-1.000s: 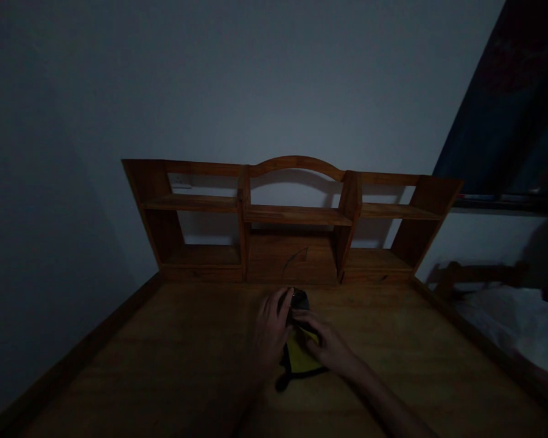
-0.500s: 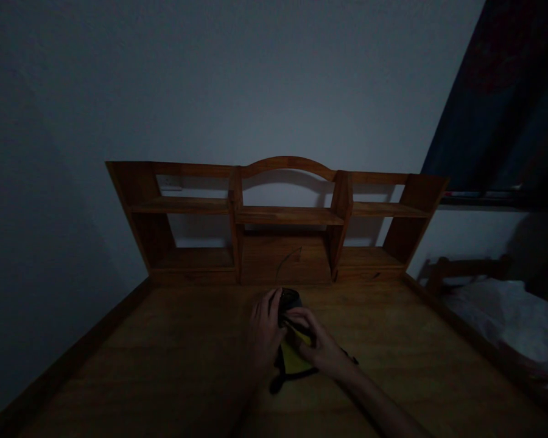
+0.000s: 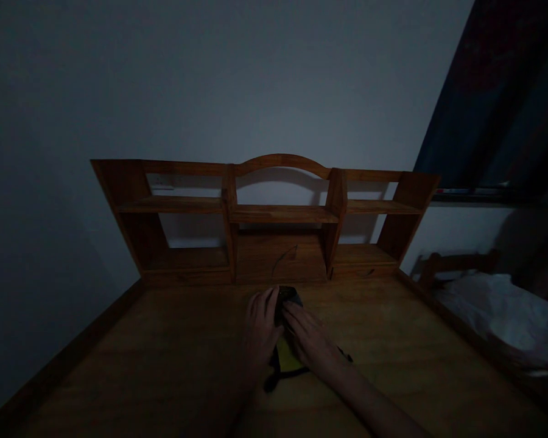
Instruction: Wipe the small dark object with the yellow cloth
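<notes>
A small black-and-yellow pouch with dark trim lies on the wooden desktop, its dark mouth turned toward the shelf. My left hand is closed on the left side of that mouth, fingers curled over the edge. Over the mouth's right side lies my right hand, its fingers together and pointing into the opening. Their tips are hidden in the dark, so whether they pinch anything cannot be made out. Black straps or cords stick out at the pouch's lower left and right.
A wooden desktop with raised side edges spreads around the hands. Behind it stands a wooden shelf unit against the wall. At the right is a whitish plastic bag near a wooden chair back. A dark curtain hangs at upper right.
My right hand has turned palm-down and moved its fingers up into the pouch's mouth; before, it pinched the right edge. My left hand keeps its hold. The view has shifted slightly.
</notes>
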### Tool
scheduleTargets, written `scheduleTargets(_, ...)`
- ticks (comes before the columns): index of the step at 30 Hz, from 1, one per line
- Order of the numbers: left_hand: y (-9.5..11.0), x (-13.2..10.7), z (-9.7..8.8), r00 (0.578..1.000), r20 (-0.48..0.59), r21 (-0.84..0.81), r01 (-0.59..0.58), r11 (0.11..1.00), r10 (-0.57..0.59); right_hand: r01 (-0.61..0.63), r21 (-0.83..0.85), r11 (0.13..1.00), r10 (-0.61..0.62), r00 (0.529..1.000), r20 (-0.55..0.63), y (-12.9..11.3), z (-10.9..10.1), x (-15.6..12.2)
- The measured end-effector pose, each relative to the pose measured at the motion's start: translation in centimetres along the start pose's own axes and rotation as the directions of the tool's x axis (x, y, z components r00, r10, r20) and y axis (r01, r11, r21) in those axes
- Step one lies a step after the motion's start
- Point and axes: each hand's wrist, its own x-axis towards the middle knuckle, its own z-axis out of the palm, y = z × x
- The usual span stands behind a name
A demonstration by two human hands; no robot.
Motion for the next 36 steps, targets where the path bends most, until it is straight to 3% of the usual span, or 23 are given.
scheduleTargets(5,0.1,0.2,-0.2,0.996,0.077,-0.001,-0.050,0.999,0.050,-0.081,0.206,0.975,0.082,0.997,0.002,-0.2,-0.1,0.4)
scheduleTargets(11,0.6,0.2,-0.5,0.989,0.142,0.011,-0.037,0.999,0.035,-0.188,0.504,0.843,0.206,0.978,0.020,0.8,0.7,0.1)
scheduleTargets(18,0.4,0.2,-0.2,0.992,0.129,-0.001,0.019,1.000,-0.019,-0.383,0.796,0.469,0.392,0.898,0.202,1.9,2.0,0.0)
scheduleTargets(20,0.3,0.2,-0.1,0.992,0.125,-0.012,0.022,1.000,-0.021,-0.366,0.765,0.530,0.371,0.911,0.178,1.5,2.0,0.1)
scheduleTargets(23,0.4,0.2,0.0,0.990,0.139,-0.011,0.014,1.000,-0.012,-0.263,0.580,0.771,0.279,0.958,0.064,0.7,1.8,0.1)
scheduleTargets(26,0.5,0.1,0.0,0.987,0.161,-0.013,0.005,1.000,-0.003,-0.202,0.355,0.913,0.203,0.979,0.033,0.1,1.7,0.0)
scheduleTargets(31,0.3,0.1,0.4,0.993,0.121,-0.030,0.016,0.999,-0.012,-0.160,0.136,0.978,0.157,0.987,0.033,0.0,1.9,-0.3)
scheduleTargets(36,0.1,0.1,0.6,0.995,0.095,-0.020,0.009,1.000,-0.007,-0.128,0.206,0.970,0.120,0.992,0.047,0.3,1.7,0.0)
